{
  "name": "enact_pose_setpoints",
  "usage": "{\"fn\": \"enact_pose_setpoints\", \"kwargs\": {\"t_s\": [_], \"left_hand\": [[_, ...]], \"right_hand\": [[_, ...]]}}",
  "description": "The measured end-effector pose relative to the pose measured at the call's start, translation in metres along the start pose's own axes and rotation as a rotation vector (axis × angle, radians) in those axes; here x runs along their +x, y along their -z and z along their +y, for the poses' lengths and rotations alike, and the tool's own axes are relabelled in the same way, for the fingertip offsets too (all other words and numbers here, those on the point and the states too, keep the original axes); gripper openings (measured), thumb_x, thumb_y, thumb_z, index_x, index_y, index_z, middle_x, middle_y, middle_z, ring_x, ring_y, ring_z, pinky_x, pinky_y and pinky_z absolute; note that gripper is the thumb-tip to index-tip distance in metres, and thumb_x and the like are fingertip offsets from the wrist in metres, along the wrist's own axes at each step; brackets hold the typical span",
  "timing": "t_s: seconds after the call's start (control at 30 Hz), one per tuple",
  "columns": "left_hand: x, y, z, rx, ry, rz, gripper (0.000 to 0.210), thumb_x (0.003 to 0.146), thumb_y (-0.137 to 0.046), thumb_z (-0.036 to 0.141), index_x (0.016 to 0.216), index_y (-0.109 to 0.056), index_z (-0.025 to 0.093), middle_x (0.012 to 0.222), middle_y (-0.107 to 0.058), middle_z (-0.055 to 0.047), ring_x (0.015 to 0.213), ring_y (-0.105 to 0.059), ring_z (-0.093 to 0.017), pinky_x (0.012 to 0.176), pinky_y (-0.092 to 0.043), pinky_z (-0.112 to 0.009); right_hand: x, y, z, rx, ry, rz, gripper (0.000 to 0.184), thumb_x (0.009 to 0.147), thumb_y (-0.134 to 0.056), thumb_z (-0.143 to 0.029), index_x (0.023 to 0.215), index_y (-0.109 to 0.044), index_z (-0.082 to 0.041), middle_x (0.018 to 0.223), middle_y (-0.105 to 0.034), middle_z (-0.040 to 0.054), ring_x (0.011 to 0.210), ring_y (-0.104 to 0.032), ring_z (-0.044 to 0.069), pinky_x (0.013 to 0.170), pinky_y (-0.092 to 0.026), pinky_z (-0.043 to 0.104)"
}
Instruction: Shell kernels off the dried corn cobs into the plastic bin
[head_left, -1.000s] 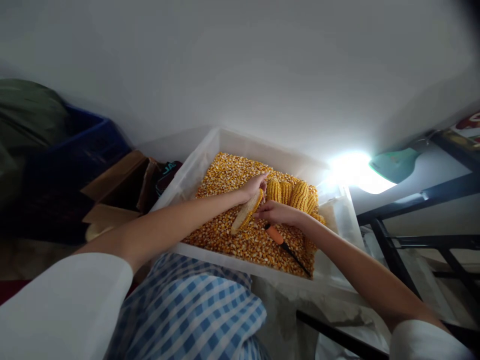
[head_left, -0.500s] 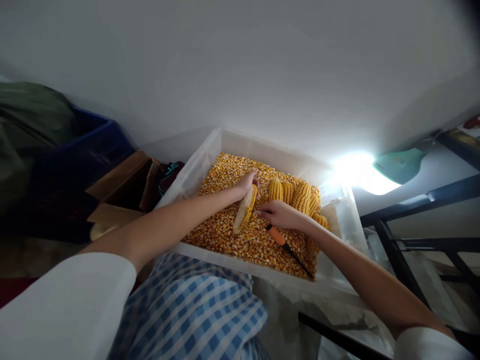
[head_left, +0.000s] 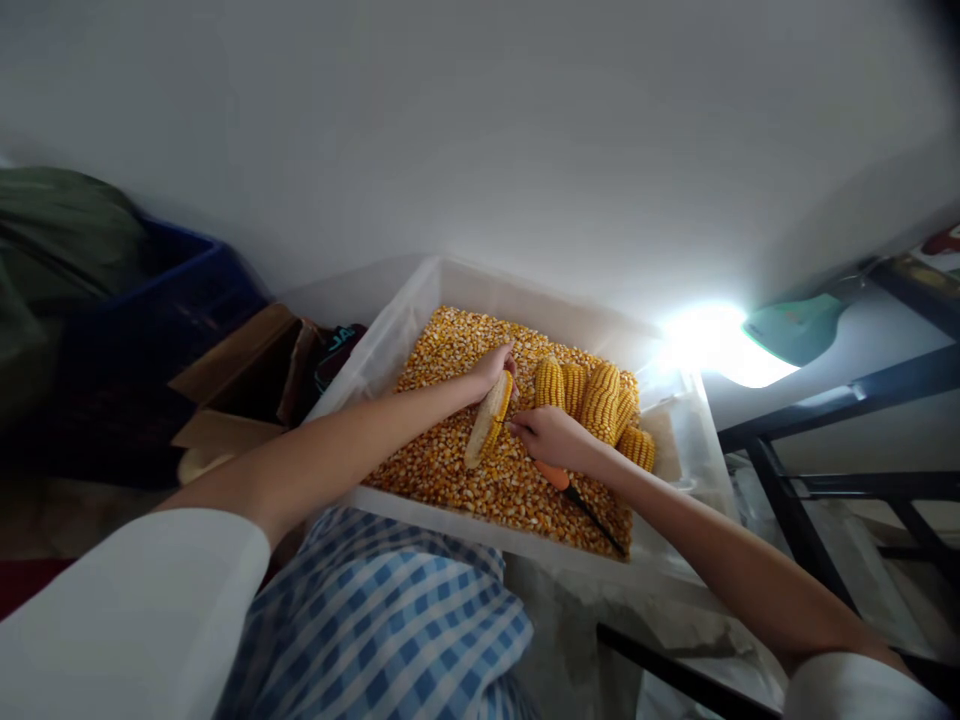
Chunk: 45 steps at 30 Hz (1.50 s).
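Left hand (head_left: 495,370) gripped a part-stripped cob (head_left: 484,432) by its far end, mid-tub (head_left: 510,300), over loose kernels (head_left: 465,335). Right hand (head_left: 556,436) was at the cob's right side; couldn't tell if it held anything. Orange-handled tool (head_left: 553,476) pointed toward near edge; other cobs (head_left: 600,400) sat toward right edge.

The bare side of the cob (head_left: 484,434) you hold looks rough and matt; the loose kernels (head_left: 442,475) look smooth and faintly glossy. Your tub (head_left: 525,292) is smooth, translucent plastic, and the orange handle (head_left: 553,475) looks like plastic too. You wear soft, matt cloth sleeves (head_left: 142,600); the box (head_left: 232,355) is dull cardboard, the black frame (head_left: 790,502) smooth, metal-looking.
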<state>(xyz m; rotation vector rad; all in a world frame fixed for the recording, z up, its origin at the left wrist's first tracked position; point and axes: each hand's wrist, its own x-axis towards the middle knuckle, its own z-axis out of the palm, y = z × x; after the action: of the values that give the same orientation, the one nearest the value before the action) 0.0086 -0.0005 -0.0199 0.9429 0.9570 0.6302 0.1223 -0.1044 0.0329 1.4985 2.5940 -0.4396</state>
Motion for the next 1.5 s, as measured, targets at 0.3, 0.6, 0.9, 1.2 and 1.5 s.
{"fn": "enact_pose_setpoints", "kwargs": {"t_s": [0.3, 0.6, 0.9, 1.2, 1.5], "left_hand": [[-0.001, -0.004, -0.001, 0.013, 0.032, 0.053, 0.048, 0.073, -0.025, 0.059, 0.052, -0.040, 0.020, 0.033, -0.045, -0.002, 0.031, -0.046, -0.016, 0.037, -0.034, -0.027], [-0.004, -0.006, 0.002, 0.021, 0.011, 0.067, 0.044, 0.077, -0.023, 0.049, 0.051, -0.040, 0.019, 0.033, -0.046, -0.003, 0.031, -0.047, -0.016, 0.038, -0.034, -0.026], [-0.004, -0.007, 0.002, 0.051, -0.005, 0.046, 0.044, 0.077, -0.027, 0.049, 0.049, -0.041, 0.018, 0.033, -0.046, -0.002, 0.031, -0.047, -0.015, 0.037, -0.034, -0.025], [0.010, 0.000, -0.010, 0.030, -0.017, 0.013, 0.042, 0.073, -0.032, 0.052, 0.051, -0.044, 0.018, 0.037, -0.048, -0.003, 0.034, -0.050, -0.016, 0.039, -0.037, -0.026], [-0.002, -0.009, -0.003, 0.092, -0.079, -0.016, 0.049, 0.073, -0.028, 0.058, 0.049, -0.042, 0.018, 0.035, -0.043, 0.000, 0.032, -0.046, -0.012, 0.039, -0.034, -0.024]], "right_hand": [[0.003, -0.014, -0.009, -0.086, -0.130, -0.003, 0.038, 0.084, -0.025, -0.032, 0.082, -0.060, -0.017, 0.078, -0.062, 0.0066, 0.069, -0.054, 0.015, 0.058, -0.029, 0.022], [0.004, -0.017, -0.008, -0.048, -0.124, 0.018, 0.038, 0.084, -0.026, -0.033, 0.078, -0.059, -0.017, 0.074, -0.061, 0.0059, 0.066, -0.053, 0.015, 0.057, -0.027, 0.023], [0.005, -0.019, -0.002, 0.012, -0.100, 0.045, 0.037, 0.084, -0.028, -0.034, 0.076, -0.059, -0.017, 0.070, -0.061, 0.0042, 0.059, -0.051, 0.013, 0.053, -0.025, 0.022], [0.007, -0.020, 0.002, 0.114, -0.044, 0.061, 0.031, 0.082, -0.033, -0.030, 0.073, -0.060, -0.016, 0.064, -0.059, 0.0026, 0.054, -0.046, 0.011, 0.052, -0.025, 0.021], [0.009, -0.012, 0.014, 0.261, 0.134, 0.057, 0.028, 0.081, -0.037, -0.028, 0.072, -0.060, -0.014, 0.058, -0.054, 0.0002, 0.050, -0.042, 0.008, 0.051, -0.027, 0.019]]}}
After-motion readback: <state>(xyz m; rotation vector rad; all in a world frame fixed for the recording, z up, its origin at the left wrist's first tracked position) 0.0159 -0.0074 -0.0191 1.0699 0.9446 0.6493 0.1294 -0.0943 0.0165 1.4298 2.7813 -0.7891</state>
